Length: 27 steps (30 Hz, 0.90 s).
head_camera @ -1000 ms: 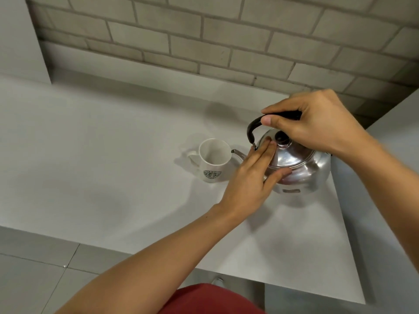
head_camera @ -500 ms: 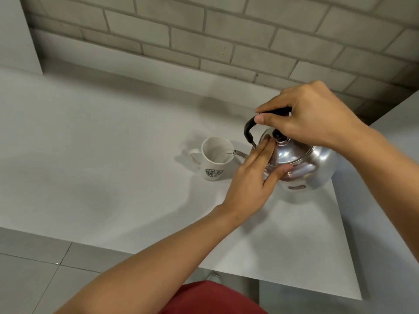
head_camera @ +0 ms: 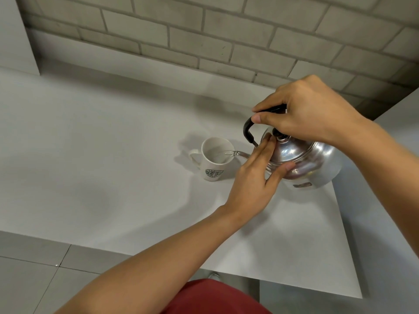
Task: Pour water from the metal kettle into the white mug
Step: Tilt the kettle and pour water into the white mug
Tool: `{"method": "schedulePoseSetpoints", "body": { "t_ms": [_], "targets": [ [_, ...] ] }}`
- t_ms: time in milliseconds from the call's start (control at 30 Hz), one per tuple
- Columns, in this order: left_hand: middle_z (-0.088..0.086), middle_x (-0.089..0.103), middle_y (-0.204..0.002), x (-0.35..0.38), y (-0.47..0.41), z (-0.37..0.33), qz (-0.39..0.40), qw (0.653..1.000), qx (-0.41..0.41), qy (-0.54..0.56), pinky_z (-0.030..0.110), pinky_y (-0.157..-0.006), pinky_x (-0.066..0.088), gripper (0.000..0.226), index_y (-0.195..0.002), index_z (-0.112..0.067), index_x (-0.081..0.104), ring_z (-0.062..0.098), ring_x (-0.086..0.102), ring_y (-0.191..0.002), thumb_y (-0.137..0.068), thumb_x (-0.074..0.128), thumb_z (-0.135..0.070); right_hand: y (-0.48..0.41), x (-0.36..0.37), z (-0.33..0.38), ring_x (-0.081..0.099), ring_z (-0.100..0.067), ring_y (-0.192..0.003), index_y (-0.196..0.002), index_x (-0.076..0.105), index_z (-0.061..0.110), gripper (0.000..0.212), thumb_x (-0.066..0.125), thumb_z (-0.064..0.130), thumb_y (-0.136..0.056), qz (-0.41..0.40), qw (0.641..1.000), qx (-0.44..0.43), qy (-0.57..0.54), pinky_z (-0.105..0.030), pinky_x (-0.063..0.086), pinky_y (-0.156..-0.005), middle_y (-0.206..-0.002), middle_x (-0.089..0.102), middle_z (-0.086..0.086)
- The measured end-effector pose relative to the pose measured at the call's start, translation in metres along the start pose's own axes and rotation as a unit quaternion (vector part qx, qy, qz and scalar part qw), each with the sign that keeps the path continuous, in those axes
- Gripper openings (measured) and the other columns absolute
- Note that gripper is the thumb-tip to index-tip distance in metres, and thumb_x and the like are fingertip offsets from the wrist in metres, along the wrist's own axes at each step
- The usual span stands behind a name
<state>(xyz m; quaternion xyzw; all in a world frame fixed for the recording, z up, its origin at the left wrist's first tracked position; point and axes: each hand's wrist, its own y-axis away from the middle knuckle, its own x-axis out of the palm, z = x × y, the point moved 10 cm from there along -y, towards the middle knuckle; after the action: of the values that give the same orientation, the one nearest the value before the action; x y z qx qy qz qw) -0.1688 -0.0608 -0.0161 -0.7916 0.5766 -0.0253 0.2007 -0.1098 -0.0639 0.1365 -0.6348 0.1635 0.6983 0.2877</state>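
- Two hands work the metal kettle [head_camera: 301, 159], right of centre in the frame: right hand [head_camera: 310, 112] clamped on its black handle [head_camera: 248, 130], left hand [head_camera: 256, 177] with fingers together, flat on the lid
- Half a second ago the kettle leaned less; now water streams from the spout [head_camera: 240, 153] into the white mug [head_camera: 214, 159] at centre
- Pouring has begun, the mug partly filled

A pale grey table [head_camera: 113, 177] stands against a grey brick wall [head_camera: 226, 30], above a grey tiled floor [head_camera: 27, 279].
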Motion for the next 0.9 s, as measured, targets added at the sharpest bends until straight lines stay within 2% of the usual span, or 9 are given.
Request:
{"method": "schedulePoseSetpoints", "body": {
  "t_ms": [100, 200, 267, 400, 533, 633, 733, 900],
  "targets": [
    [0.003, 0.041, -0.166, 0.000, -0.001, -0.003, -0.011, 1.000, 0.004, 0.003, 0.016, -0.122, 0.030, 0.063, -0.159, -0.015, 0.039, 0.011, 0.036, -0.155, -0.104, 0.063, -0.036, -0.001, -0.003, 0.003, 0.073, -0.023, -0.096, -0.113, 0.082, 0.029, 0.025, 0.072, 0.043, -0.094, 0.002, 1.000, -0.005, 0.007, -0.046, 0.058, -0.083, -0.101, 0.082, 0.003],
    [0.003, 0.044, -0.164, -0.002, -0.001, -0.006, -0.028, 1.000, 0.009, 0.008, 0.008, -0.117, 0.027, 0.061, -0.157, -0.014, 0.042, 0.000, 0.035, -0.151, -0.104, 0.063, -0.036, -0.003, -0.005, 0.005, 0.073, -0.026, -0.099, -0.112, 0.082, 0.032, 0.024, 0.071, 0.044, -0.094, 0.010, 1.000, -0.006, 0.017, -0.048, 0.058, -0.084, -0.102, 0.082, 0.003],
    [0.002, 0.046, -0.163, -0.003, -0.001, -0.009, -0.038, 0.999, 0.015, 0.013, 0.007, -0.116, 0.027, 0.060, -0.157, -0.014, 0.043, -0.005, 0.035, -0.148, -0.104, 0.063, -0.036, -0.004, -0.007, 0.007, 0.073, -0.027, -0.099, -0.111, 0.082, 0.032, 0.023, 0.071, 0.043, -0.094, 0.015, 1.000, -0.012, 0.024, -0.049, 0.059, -0.083, -0.101, 0.082, 0.001],
    [0.000, 0.047, -0.163, -0.004, -0.003, -0.015, -0.046, 0.998, 0.025, 0.024, 0.007, -0.115, 0.029, 0.060, -0.157, -0.017, 0.042, 0.000, 0.039, -0.151, -0.104, 0.062, -0.036, -0.005, -0.011, 0.011, 0.073, -0.028, -0.098, -0.111, 0.082, 0.031, 0.024, 0.070, 0.044, -0.095, 0.021, 0.999, -0.017, 0.033, -0.049, 0.059, -0.082, -0.101, 0.083, 0.000],
    [0.000, 0.047, -0.163, -0.004, -0.003, -0.020, -0.056, 0.998, 0.029, 0.029, 0.007, -0.114, 0.029, 0.060, -0.157, -0.017, 0.042, -0.005, 0.037, -0.149, -0.103, 0.063, -0.036, -0.005, -0.014, 0.013, 0.073, -0.026, -0.097, -0.111, 0.083, 0.030, 0.025, 0.070, 0.044, -0.095, 0.024, 0.999, -0.018, 0.033, -0.047, 0.060, -0.081, -0.100, 0.083, 0.001],
    [0.000, 0.047, -0.163, -0.004, -0.004, -0.021, -0.058, 0.997, 0.024, 0.035, 0.010, -0.115, 0.034, 0.061, -0.157, -0.018, 0.043, 0.006, 0.041, -0.150, -0.103, 0.065, -0.035, -0.005, -0.017, 0.015, 0.074, -0.025, -0.096, -0.110, 0.083, 0.029, 0.025, 0.071, 0.044, -0.095, 0.023, 0.999, -0.023, 0.035, -0.047, 0.059, -0.081, -0.099, 0.083, 0.001],
    [0.000, 0.048, -0.162, -0.004, -0.004, -0.024, -0.063, 0.997, 0.028, 0.044, 0.015, -0.115, 0.038, 0.060, -0.156, -0.018, 0.044, 0.007, 0.044, -0.148, -0.102, 0.065, -0.035, -0.006, -0.019, 0.017, 0.073, -0.026, -0.096, -0.108, 0.083, 0.029, 0.023, 0.071, 0.044, -0.094, 0.022, 0.999, -0.028, 0.041, -0.047, 0.059, -0.081, -0.097, 0.083, 0.000],
    [-0.002, 0.049, -0.161, -0.004, -0.004, -0.026, -0.069, 0.996, 0.025, 0.053, 0.032, -0.110, 0.048, 0.060, -0.156, -0.019, 0.043, 0.010, 0.051, -0.144, -0.103, 0.066, -0.034, -0.008, -0.020, 0.020, 0.074, -0.024, -0.093, -0.109, 0.083, 0.030, 0.022, 0.071, 0.042, -0.095, 0.027, 0.998, -0.037, 0.048, -0.046, 0.059, -0.081, -0.097, 0.083, 0.002]
  ]
}}
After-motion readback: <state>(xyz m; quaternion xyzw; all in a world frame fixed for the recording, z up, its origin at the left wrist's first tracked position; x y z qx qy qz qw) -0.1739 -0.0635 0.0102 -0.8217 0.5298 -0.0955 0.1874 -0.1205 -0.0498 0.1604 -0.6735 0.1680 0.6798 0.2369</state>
